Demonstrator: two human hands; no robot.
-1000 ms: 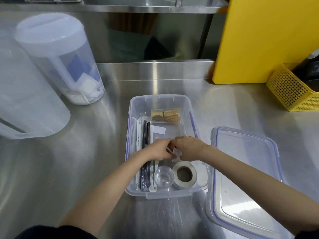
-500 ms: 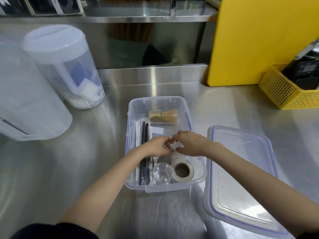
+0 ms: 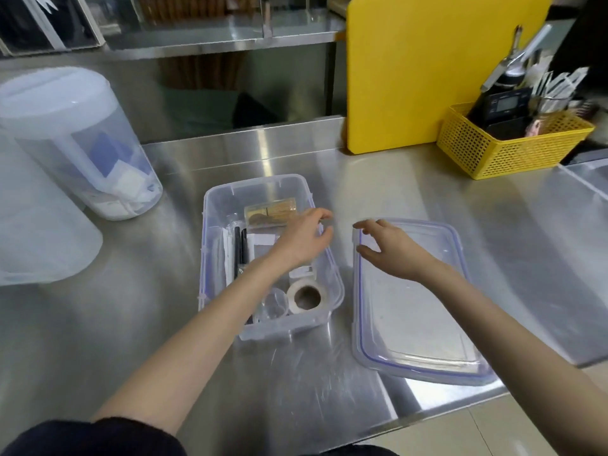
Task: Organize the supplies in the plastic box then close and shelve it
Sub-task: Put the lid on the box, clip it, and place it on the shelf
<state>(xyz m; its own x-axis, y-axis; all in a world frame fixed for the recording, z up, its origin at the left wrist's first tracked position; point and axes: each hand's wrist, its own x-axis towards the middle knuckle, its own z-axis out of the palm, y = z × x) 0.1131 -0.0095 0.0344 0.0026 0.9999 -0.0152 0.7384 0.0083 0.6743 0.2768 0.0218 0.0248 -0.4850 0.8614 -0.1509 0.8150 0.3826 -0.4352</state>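
A clear plastic box sits open on the steel counter. Inside lie a white tape roll, a small clear cup, black pens, white packets and a clear case holding a bamboo whisk. Its clear lid with a blue seal lies flat to the right of the box. My left hand hovers over the box's right rim, fingers spread, holding nothing. My right hand is over the lid's near-left corner, fingers apart, fingertips at its edge.
A tall clear canister with a white lid stands at the left, a large white container in front of it. A yellow board leans at the back. A yellow basket of tools is at the right. A shelf runs behind.
Both hands have left the middle of the box, where they were together on a small white item. They moved right and apart; the right hand now reaches over the lid.
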